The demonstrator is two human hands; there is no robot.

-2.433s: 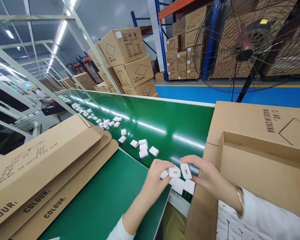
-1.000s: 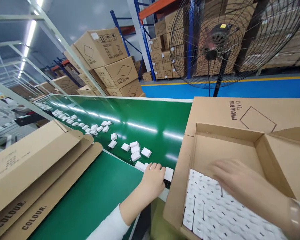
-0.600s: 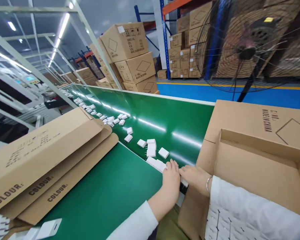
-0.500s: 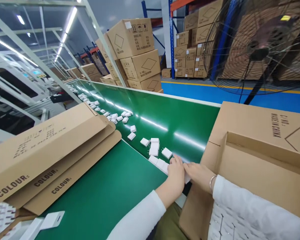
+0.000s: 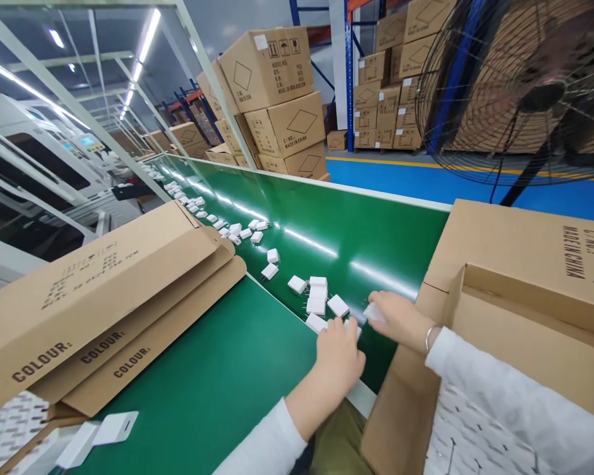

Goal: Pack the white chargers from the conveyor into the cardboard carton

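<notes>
My right hand (image 5: 400, 320) is closed on a white plug charger (image 5: 375, 314), held over the green conveyor belt near its right end. To the left of it, my left hand (image 5: 340, 353) has its fingers bent over another white charger (image 5: 355, 328) at the belt's near edge; the fingers partly cover that piece. Just beyond the left fingers lie a loose charger (image 5: 338, 305) and a small cluster of chargers (image 5: 317, 303), some with metal pins showing. More white chargers (image 5: 235, 229) are strewn back along the conveyor belt (image 5: 376, 244).
An open carton (image 5: 539, 316) stands at the right, with a tray of white chargers (image 5: 455, 435) before it. Folded cartons (image 5: 123, 290) lean over the green side table (image 5: 218, 356) at left. Two chargers (image 5: 115, 427) lie front left. A fan (image 5: 539, 99) stands behind.
My hands have moved apart: the left went left and slightly down, the right rose slightly and moved right with a charger. The whole view has shifted a little.
</notes>
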